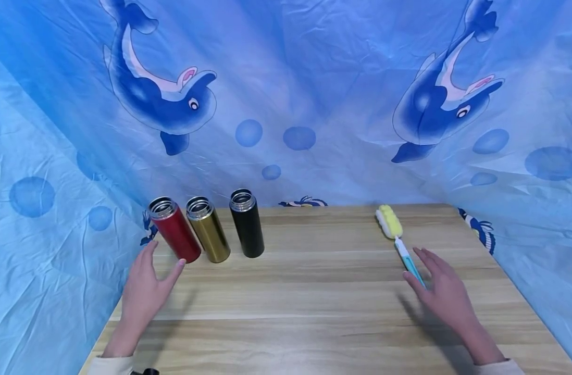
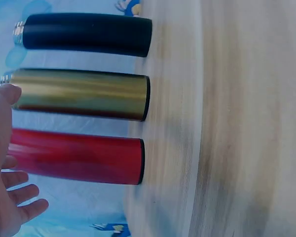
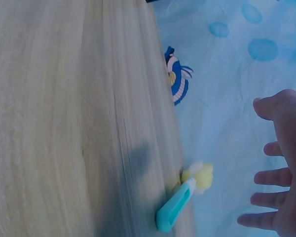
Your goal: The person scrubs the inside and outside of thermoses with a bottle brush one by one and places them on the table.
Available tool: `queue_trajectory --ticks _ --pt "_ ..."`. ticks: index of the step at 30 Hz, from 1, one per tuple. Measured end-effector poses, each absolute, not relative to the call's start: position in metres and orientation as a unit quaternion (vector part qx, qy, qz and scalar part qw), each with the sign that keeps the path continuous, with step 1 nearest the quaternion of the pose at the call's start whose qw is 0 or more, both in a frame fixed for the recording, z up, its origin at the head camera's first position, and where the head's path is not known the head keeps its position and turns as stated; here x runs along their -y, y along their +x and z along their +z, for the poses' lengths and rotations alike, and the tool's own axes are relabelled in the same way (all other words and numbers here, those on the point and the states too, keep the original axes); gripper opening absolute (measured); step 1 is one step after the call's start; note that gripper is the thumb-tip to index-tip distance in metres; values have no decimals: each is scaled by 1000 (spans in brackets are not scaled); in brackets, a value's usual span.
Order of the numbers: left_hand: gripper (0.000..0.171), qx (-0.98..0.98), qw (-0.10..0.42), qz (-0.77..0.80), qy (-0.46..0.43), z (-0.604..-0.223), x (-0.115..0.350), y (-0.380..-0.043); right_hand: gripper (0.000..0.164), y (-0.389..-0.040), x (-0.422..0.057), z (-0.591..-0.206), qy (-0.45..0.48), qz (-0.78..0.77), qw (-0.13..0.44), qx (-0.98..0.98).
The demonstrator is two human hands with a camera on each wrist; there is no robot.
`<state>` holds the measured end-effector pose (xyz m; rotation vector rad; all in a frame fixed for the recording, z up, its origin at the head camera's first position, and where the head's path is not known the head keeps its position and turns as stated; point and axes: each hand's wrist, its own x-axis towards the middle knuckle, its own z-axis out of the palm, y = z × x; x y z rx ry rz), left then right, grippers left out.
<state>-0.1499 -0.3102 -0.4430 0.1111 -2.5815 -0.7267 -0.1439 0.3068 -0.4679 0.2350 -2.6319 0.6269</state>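
Three lidless vacuum flasks stand upright at the table's back left: a red flask [image 1: 177, 233], a gold flask [image 1: 209, 233] and a black flask [image 1: 248, 229]. My left hand [image 1: 145, 286], thumb and fingers spread, hovers in front of the red flask and holds nothing. In the left wrist view its fingers [image 2: 27, 195] overlap the red flask's near end. A bottle brush [image 1: 410, 268] with a yellow and white sponge head and a teal handle lies at the right. Above its handle end my right hand [image 1: 447, 294] is spread, partly covering the handle, with nothing in its grasp.
The wooden table [image 1: 305, 312] is bordered at the back and both sides by a blue curtain [image 1: 276, 62] printed with dolphins and bubbles. The flasks stand close to the back edge, near the left corner.
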Motion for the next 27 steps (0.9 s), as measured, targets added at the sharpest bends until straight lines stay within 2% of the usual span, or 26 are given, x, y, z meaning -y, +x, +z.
queue_trajectory --ticks 5,16,22,27 --pt "95 907 205 -356 93 -446 315 -161 57 -147 -320 -472 62 283 197 937" --pt "97 882 182 -421 109 -451 326 -181 59 -158 -338 -488 -19 315 126 941" --pt "92 858 202 -460 106 -461 330 -193 66 -161 -343 -492 -53 329 84 939" --pt "89 842 213 -485 99 -467 329 -202 66 -166 -344 -499 -69 326 75 940"
